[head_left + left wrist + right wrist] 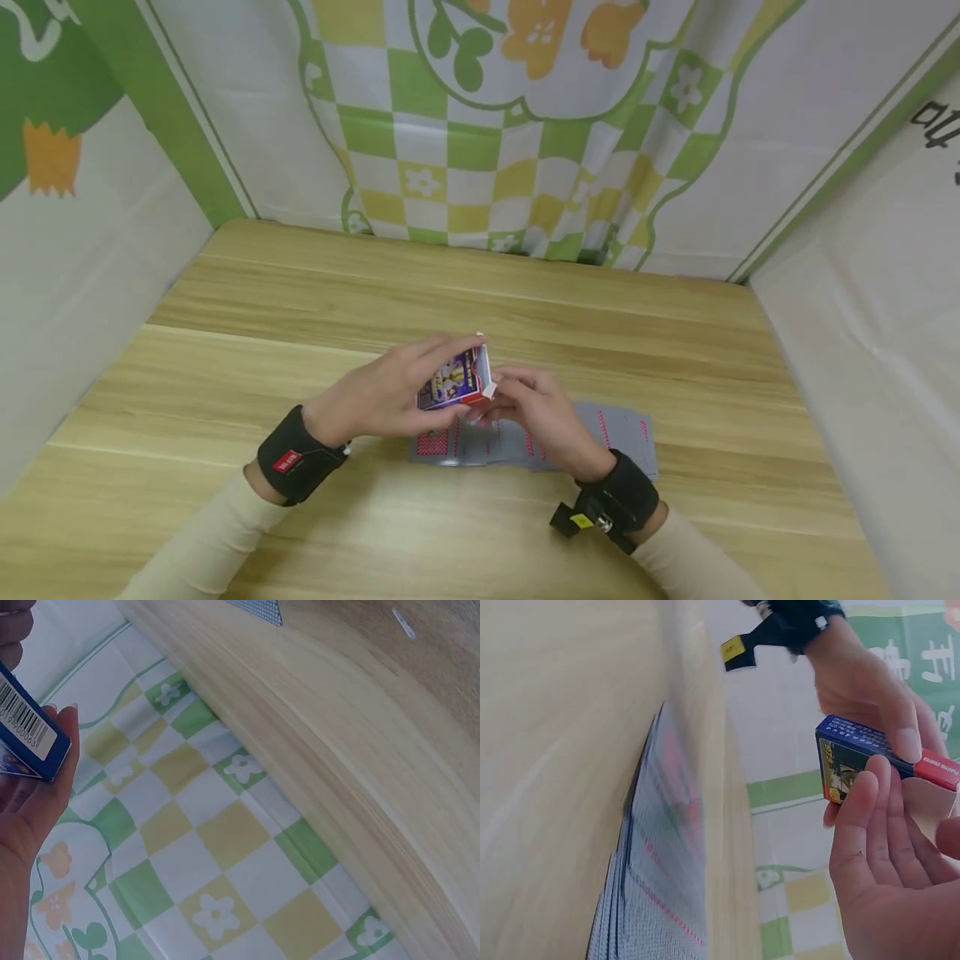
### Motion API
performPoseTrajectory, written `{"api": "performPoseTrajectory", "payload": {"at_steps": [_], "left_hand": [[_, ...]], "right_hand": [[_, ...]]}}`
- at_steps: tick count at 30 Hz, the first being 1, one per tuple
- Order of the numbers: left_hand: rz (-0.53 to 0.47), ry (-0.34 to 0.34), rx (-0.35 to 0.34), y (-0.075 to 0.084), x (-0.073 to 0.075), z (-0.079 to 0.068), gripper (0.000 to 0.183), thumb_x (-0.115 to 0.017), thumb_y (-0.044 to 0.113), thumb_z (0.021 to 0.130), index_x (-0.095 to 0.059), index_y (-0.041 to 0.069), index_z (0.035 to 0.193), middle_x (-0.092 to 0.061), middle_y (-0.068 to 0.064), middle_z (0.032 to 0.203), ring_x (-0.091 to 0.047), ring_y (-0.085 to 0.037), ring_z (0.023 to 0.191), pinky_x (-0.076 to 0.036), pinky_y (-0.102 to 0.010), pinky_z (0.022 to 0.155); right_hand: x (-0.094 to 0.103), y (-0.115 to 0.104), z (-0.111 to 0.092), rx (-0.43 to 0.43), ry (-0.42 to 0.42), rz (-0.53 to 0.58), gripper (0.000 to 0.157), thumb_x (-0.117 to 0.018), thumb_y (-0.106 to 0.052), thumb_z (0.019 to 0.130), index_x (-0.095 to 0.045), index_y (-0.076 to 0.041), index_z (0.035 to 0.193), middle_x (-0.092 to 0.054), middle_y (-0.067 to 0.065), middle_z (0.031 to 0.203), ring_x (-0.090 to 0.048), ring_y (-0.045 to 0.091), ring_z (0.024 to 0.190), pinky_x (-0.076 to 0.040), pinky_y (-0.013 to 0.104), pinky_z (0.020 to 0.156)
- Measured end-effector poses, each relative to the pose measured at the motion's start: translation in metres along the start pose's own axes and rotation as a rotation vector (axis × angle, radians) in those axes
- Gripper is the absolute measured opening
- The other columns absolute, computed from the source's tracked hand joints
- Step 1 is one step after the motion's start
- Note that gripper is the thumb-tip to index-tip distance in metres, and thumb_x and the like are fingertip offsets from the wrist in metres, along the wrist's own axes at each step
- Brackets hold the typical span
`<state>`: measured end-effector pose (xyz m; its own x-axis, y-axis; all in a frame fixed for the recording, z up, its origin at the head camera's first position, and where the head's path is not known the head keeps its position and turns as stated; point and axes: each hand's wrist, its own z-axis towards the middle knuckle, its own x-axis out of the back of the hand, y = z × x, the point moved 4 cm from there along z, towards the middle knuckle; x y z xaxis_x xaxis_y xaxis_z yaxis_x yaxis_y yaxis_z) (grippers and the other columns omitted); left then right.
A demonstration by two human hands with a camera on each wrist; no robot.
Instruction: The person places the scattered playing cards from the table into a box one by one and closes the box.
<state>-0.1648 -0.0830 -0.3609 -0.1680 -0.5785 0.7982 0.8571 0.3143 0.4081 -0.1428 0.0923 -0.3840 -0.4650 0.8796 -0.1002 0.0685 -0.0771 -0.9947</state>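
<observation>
Above the table, my left hand point(382, 392) grips a small playing-card box point(452, 379) by its sides, thumb below and fingers above. The box has a dark blue and red printed face, and its white-lined end stands open toward the right. My right hand point(543, 417) has its fingertips at that open end, pinching the edge by the flap. In the right wrist view its fingers lie against the box point(851, 761). Under the hands a row of overlapping playing cards point(510, 446) lies on the table, grey with red patterned strips. The inside of the box is mostly hidden.
The wooden table point(300, 283) reaches back to a curtain point(472, 150) with green and yellow checks. White cloth walls stand at the left point(112, 242) and right point(862, 317). Both wrists wear black straps point(303, 457).
</observation>
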Motion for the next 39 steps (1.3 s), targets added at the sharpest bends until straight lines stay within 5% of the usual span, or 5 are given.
{"api": "performPoseTrajectory", "payload": {"at_steps": [10,18,25,29,39], "left_hand": [[-0.07,0.01,0.015,-0.002,0.003,-0.007,0.08,-0.071,0.027,0.078,-0.03,0.008,0.144,-0.053,-0.012,0.124,-0.052,-0.014,0.097,-0.053,-0.032,0.07],[-0.145,0.042,0.074,-0.004,0.004,-0.01,0.074,-0.072,0.028,0.078,-0.037,0.01,0.14,-0.053,-0.006,0.123,-0.053,-0.012,0.091,-0.053,-0.031,0.067],[-0.24,0.095,0.142,0.003,0.005,-0.01,0.072,-0.077,0.018,0.077,-0.04,0.003,0.137,-0.053,-0.013,0.126,-0.054,-0.017,0.096,-0.053,-0.039,0.073],[-0.263,0.13,0.179,0.017,0.018,-0.002,0.074,-0.082,0.008,0.071,-0.043,-0.002,0.133,-0.055,-0.018,0.121,-0.055,-0.021,0.091,-0.053,-0.041,0.07],[-0.236,0.176,0.224,-0.002,0.021,0.002,0.075,-0.089,0.02,0.061,-0.052,0.006,0.125,-0.058,-0.011,0.112,-0.055,-0.019,0.088,-0.052,-0.04,0.068]], "right_hand": [[0.0,0.01,-0.004,0.03,-0.11,0.153,0.032,-0.05,-0.019,0.099,-0.058,0.005,0.118,-0.067,0.019,0.091,-0.06,0.038,0.086,-0.052,0.036,0.074],[-0.003,0.013,-0.008,0.1,-0.119,-0.026,0.028,-0.053,-0.016,0.098,-0.057,-0.007,0.124,-0.064,0.02,0.101,-0.054,0.047,0.092,-0.045,0.063,0.078],[-0.007,0.004,-0.011,0.266,0.029,-0.187,0.019,-0.055,0.0,0.094,-0.064,-0.002,0.111,-0.066,0.019,0.089,-0.057,0.043,0.076,-0.054,0.033,0.066],[-0.011,-0.006,-0.008,0.326,0.055,-0.22,0.015,-0.056,0.005,0.092,-0.064,0.003,0.105,-0.065,0.02,0.088,-0.059,0.038,0.074,-0.054,0.04,0.067],[-0.011,-0.012,0.009,0.247,-0.034,-0.259,0.013,-0.059,-0.001,0.092,-0.065,-0.002,0.104,-0.065,0.016,0.087,-0.06,0.029,0.075,-0.05,0.031,0.065]]}}
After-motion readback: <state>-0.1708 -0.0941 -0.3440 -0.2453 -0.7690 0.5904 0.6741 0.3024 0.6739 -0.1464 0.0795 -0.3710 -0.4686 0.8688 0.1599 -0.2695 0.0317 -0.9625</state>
